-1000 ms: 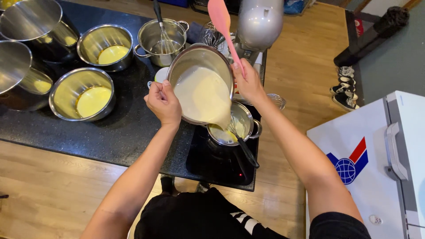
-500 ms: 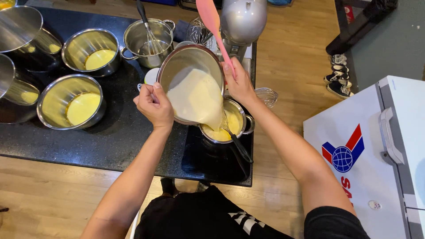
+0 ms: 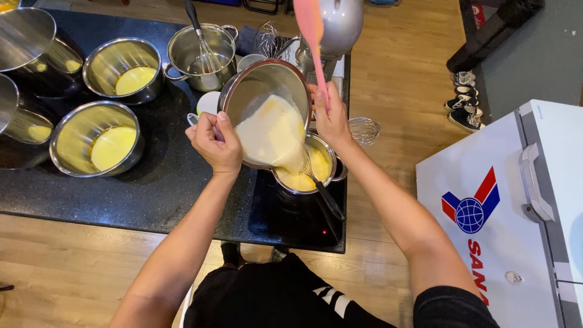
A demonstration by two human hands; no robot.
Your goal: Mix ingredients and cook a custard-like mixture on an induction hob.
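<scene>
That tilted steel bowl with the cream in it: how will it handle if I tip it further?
The bowl looks smooth and polished, so probably slippery; both the left hand and right hand grip its rim. The cream pools at the low lip, so its weight likely shifts toward the pot.

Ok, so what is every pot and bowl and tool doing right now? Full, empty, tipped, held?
Mixing bowl: tilted, pale batter running out.
Small pot: upright on the cooktop, catching batter, whisk inside.
Left hand: gripping the bowl's rim.
Right hand: on the bowl's other side, holding a pink spatula upright.
Two steel bowls: upright, a little yellow liquid in each.
White chest freezer: lid closed.
</scene>
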